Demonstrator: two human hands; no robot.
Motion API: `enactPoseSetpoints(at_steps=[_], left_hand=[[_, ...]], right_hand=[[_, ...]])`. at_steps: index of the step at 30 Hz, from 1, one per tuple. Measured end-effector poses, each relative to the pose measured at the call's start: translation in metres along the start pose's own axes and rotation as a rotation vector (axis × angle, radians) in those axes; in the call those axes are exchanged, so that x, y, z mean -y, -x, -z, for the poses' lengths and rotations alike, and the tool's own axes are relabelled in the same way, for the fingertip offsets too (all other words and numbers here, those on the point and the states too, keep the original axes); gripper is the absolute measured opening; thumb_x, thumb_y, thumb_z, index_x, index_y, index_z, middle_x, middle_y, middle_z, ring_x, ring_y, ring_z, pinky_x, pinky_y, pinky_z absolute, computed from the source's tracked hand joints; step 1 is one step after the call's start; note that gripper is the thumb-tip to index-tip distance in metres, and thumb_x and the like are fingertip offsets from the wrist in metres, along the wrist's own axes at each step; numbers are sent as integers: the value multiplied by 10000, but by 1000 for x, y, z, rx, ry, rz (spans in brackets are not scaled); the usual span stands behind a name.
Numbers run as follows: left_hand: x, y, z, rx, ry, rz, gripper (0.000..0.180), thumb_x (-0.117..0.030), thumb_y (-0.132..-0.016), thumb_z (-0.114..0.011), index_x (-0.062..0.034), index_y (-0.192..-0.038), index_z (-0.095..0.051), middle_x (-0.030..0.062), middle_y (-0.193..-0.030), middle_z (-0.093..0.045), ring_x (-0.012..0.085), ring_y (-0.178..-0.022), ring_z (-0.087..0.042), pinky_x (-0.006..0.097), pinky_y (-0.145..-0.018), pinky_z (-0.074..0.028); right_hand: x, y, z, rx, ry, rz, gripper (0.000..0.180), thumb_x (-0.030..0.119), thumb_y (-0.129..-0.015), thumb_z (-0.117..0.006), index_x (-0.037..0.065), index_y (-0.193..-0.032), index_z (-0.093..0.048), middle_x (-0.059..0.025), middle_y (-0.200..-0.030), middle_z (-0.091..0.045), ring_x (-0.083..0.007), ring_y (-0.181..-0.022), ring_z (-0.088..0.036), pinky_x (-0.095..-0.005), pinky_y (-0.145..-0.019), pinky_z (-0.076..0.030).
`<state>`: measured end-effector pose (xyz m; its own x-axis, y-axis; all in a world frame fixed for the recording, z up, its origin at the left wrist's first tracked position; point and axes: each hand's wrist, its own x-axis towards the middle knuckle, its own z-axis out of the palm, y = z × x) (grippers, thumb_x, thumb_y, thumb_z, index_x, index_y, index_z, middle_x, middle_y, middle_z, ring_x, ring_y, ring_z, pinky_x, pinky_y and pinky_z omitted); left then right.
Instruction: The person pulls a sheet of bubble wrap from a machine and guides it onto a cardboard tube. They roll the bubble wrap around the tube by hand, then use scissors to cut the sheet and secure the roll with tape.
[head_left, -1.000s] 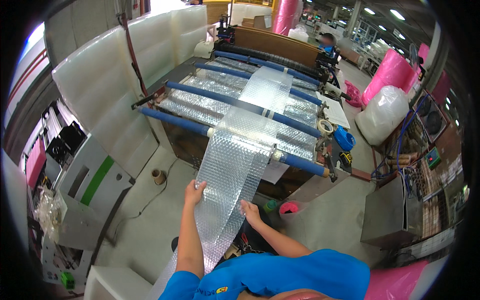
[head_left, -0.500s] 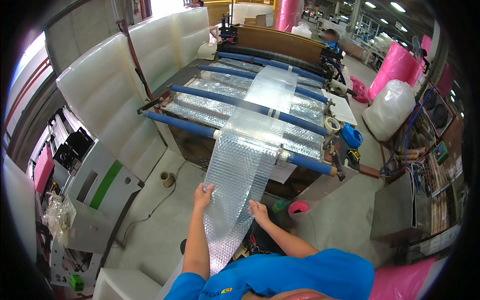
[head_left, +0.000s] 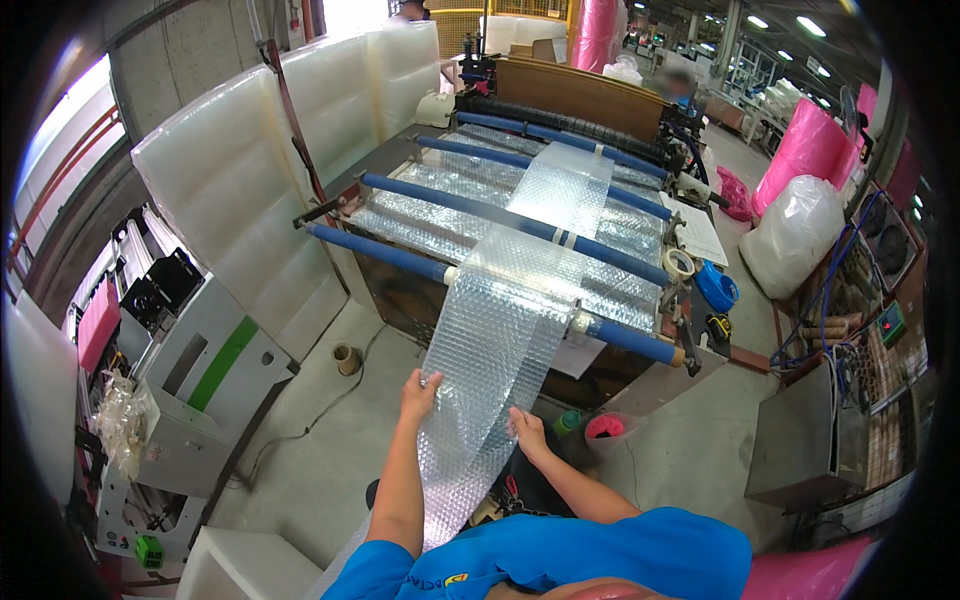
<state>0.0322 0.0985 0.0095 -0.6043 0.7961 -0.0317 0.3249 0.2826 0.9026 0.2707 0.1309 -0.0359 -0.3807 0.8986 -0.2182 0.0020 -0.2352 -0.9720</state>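
Note:
A long strip of clear bubble wrap (head_left: 497, 330) runs from the machine over its blue rollers (head_left: 515, 222) and down toward my body. My left hand (head_left: 417, 396) grips the strip's left edge between thumb and fingers. Opposite it, a little lower, my right hand (head_left: 527, 434) pinches the right edge. Between my hands the wrap stretches fairly flat, and its lower part passes down beside my left forearm. The strip lies across the nearest roller (head_left: 630, 338), between two pale collars.
On the machine's right side sit a tape roll (head_left: 679, 262), a blue tape dispenser (head_left: 716, 287) and a tape measure (head_left: 719, 326). A bin with pink contents (head_left: 604, 428) and a cardboard core (head_left: 346, 359) stand on the floor. Wrapped white stacks (head_left: 235, 180) line the left; a person (head_left: 682, 88) is far back.
The whole view has shifted slightly, so the machine appears a little lower and farther right. Both hands keep their hold on the bubble wrap's edges.

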Motion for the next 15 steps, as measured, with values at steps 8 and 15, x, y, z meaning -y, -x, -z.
enactPoseSetpoints(at_steps=[8,15], left_hand=[[7,4,-4,-28,-90,-67,419,-378,-723,-586,1,-888,-517,195,-836,-576,316,-797,-558,365,-691,-419],[-26,-16,-11,-43,8,-119,436,-380,-728,-579,12,-907,-509,205,-866,-569,344,-830,-540,369,-711,-414]], right_hand=[[-19,-1,6,-2,120,1,378,345,-837,-477,30,-631,-515,-28,-588,-497,-100,-528,-463,-232,-507,-373],[17,-20,9,-121,162,76,393,349,-835,-475,30,-611,-519,-29,-568,-507,-99,-518,-473,-235,-490,-371]])
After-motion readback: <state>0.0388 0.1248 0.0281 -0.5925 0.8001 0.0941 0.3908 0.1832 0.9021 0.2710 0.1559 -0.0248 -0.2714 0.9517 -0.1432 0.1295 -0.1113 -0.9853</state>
